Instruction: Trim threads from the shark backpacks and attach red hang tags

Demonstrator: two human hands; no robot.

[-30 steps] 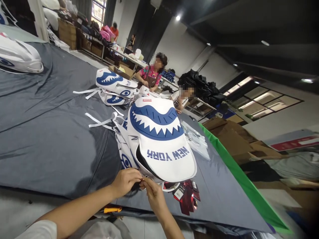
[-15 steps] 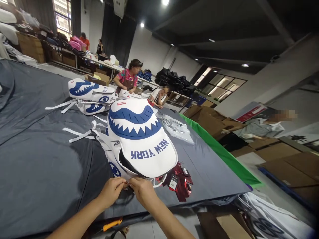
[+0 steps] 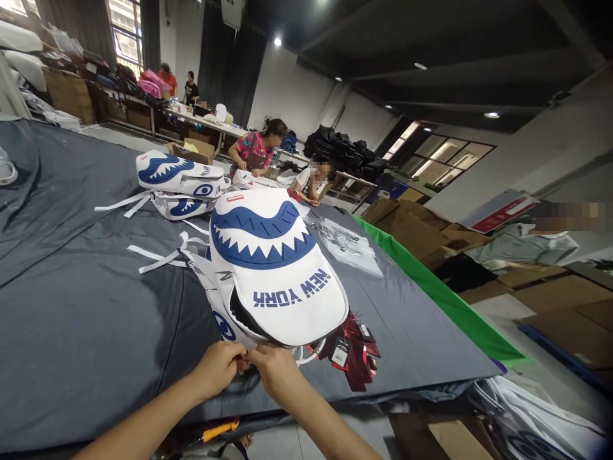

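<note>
1. My left hand [image 3: 218,366] and right hand [image 3: 274,368] pinch shut together on the near edge of the white shark backpack [image 3: 272,268].
2. The backpack lies on the grey surface [image 3: 86,306], red tags [image 3: 352,351] just beside it.

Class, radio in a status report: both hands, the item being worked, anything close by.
Left hand and right hand pinched together at near edge of white shark-mouth backpack. What they pinch is hidden. Red hang tags beside right hand.
</note>
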